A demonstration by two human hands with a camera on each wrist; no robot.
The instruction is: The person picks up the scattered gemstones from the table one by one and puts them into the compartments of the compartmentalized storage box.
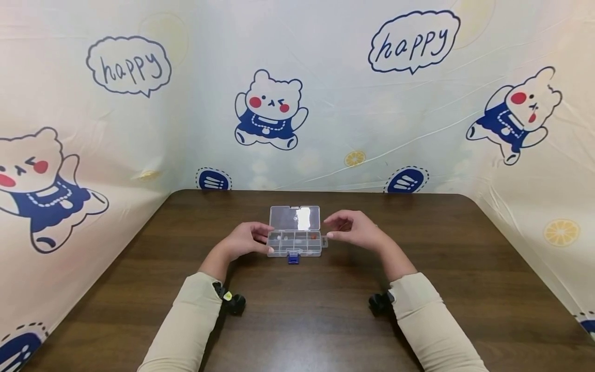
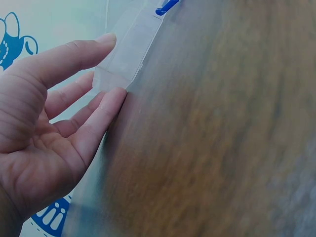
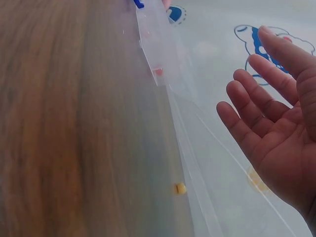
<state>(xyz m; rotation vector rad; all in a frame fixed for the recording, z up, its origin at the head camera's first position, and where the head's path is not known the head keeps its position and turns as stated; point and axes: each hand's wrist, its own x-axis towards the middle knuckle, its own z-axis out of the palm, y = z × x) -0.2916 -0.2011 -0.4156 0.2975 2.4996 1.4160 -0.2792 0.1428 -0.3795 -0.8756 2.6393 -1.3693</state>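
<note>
A small clear plastic compartment box (image 1: 294, 248) sits on the table with its transparent lid (image 1: 293, 218) raised at the back and a blue latch (image 1: 293, 258) at the front. A few compartments hold small pieces, among them a reddish one (image 1: 313, 237) at the right. My left hand (image 1: 244, 240) is at the box's left end, its nearly straight fingers and thumb spread about the corners. In the left wrist view a fingertip (image 2: 117, 94) meets the lower corner. My right hand (image 1: 355, 227) hovers beside the box's right end with fingers loosely spread, nothing between them.
The brown wooden table (image 1: 297, 320) runs back to a printed cloth backdrop (image 1: 325, 119) with bear figures. A small yellow piece (image 3: 180, 188) shows near the table's edge in the right wrist view. Dark wrist cameras hang below both sleeves.
</note>
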